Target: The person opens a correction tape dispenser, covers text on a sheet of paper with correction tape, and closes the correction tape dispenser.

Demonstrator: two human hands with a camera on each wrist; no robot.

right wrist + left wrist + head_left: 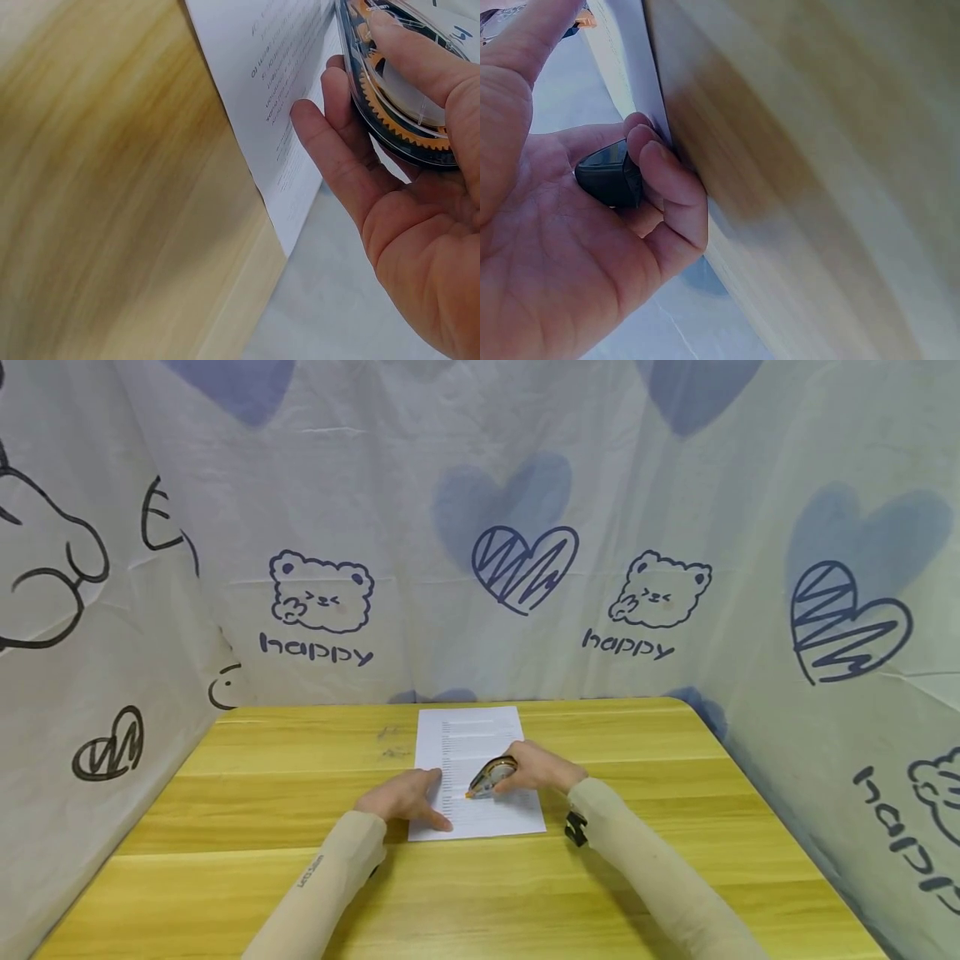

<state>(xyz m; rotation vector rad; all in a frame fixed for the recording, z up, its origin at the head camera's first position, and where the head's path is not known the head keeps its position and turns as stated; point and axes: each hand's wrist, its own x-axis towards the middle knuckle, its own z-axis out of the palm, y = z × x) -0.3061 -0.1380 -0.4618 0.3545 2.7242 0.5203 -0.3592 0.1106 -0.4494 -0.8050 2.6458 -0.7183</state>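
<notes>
A printed sheet of paper [498,820] lies on the wooden table, with lines of small text down it. My right hand [540,767] grips a correction tape [491,774] between thumb and fingers. Its orange tip points down at the sheet, right by the text. Through the clear casing an orange gear [386,105] shows in the right wrist view. My left hand [403,796] rests on the sheet's left edge, thumb spread toward the near edge. In the left wrist view, its curled fingers hold a small black cap [606,176] against the palm.
The yellow wooden table [247,827] extends on both sides of the sheet. Faint grey marks [392,743] show on it left of the paper. A white curtain [420,635] printed with hearts and bears encloses the table at the back and sides.
</notes>
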